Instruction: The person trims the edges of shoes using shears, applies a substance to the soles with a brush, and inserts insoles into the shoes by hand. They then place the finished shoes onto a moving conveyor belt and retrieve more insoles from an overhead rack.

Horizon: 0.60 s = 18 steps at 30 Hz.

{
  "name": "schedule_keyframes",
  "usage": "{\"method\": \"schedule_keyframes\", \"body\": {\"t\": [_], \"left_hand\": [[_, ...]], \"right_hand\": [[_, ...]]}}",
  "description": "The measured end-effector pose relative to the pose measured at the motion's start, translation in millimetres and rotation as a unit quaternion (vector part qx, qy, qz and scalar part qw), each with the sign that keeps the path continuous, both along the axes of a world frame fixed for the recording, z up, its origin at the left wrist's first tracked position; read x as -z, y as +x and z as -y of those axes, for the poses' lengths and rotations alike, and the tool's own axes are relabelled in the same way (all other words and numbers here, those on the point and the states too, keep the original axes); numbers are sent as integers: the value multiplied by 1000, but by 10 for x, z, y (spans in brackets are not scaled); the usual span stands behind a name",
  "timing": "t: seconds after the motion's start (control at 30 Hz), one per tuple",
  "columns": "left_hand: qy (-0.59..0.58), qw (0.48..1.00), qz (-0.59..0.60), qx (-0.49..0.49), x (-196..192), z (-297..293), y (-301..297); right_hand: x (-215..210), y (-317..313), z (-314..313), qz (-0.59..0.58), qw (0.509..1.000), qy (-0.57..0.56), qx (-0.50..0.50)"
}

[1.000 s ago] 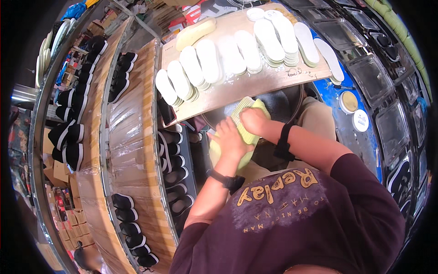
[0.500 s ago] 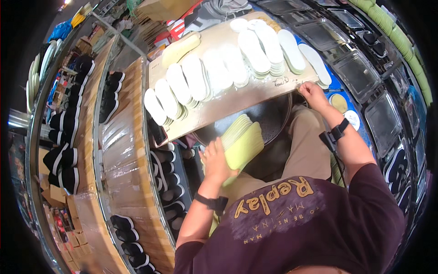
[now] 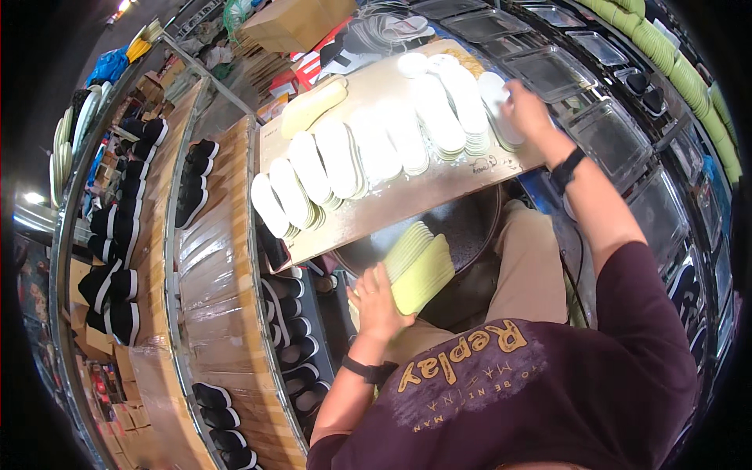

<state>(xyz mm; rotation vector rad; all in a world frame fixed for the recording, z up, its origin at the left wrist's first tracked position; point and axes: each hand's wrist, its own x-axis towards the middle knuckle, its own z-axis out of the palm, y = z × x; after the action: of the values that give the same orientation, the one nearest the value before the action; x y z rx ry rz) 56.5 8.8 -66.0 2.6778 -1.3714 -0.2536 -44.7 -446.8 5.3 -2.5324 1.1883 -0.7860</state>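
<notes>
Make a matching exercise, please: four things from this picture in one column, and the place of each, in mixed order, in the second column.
1. stack of yellow-green insoles
2. right hand
3. black shoes
4. single cream insole

a. far left part of the board
b. held by the left hand, below the board
c. shelves on the left
d. at the white insole piles, right end of the board

Pairs: 1-b, 2-d, 3-c, 4-a
</notes>
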Motion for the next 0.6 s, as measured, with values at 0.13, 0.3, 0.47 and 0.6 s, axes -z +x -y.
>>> {"method": "schedule_keyframes", "body": {"t": [0.13,0.3,0.47,0.6], "left_hand": [[-27,999,21,27,73,-63,-28],[-36,974,112,191,26,5,50],[-127,939,216,237,-54,-73,374],[-263,953,148,36,-19,39,451]], "right_hand": [[663,320,-1129,-53,915,134,-378],[891,372,-2125,-211,769,229,-558],[1059,148,-2350,-104,736,444,-500],[1345,-24,-2501,47,732,544,-408]]}}
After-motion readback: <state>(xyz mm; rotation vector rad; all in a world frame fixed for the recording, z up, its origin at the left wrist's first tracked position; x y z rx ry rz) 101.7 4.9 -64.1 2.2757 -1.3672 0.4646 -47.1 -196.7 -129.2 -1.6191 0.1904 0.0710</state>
